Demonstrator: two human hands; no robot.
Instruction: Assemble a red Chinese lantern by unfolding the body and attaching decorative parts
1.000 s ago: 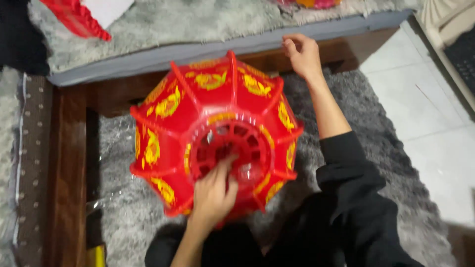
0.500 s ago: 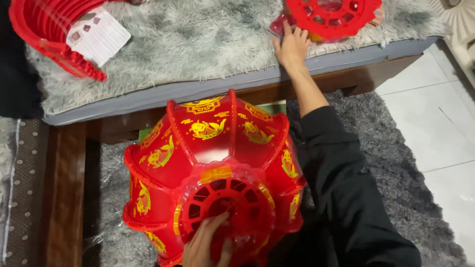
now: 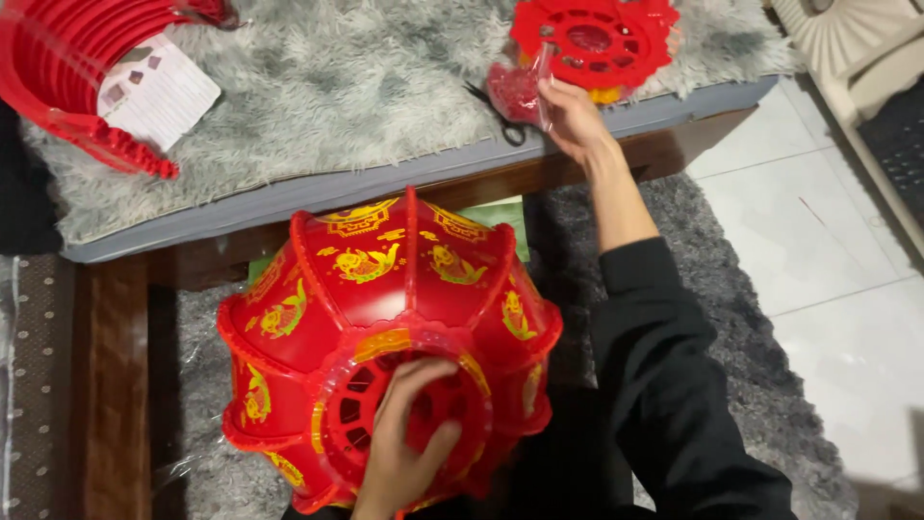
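— Red plastic lantern (image 3: 385,327) was low in the view, in front of the grey fluffy cushion (image 3: 366,106). What changed around it?

— The right hand (image 3: 570,117) was now on the cushion's near edge, beyond the lantern to the right. Its fingers were pinched on a small clear bag of red pieces (image 3: 518,89). Half a second ago the same hand lay flat there, with no bag in it.

— And the left hand (image 3: 404,453)?

— It stayed on the lantern's round end ring (image 3: 404,404), fingers spread and hooked over the openings, as before. So I judge the lantern was kept steady while the bag was fetched.

— Anything else different?

— The view showed more of the cushion: a second red ring (image 3: 592,39) just behind the bag, black scissors (image 3: 500,120) beside it, and stacked red panels (image 3: 77,67) far left of the lantern.
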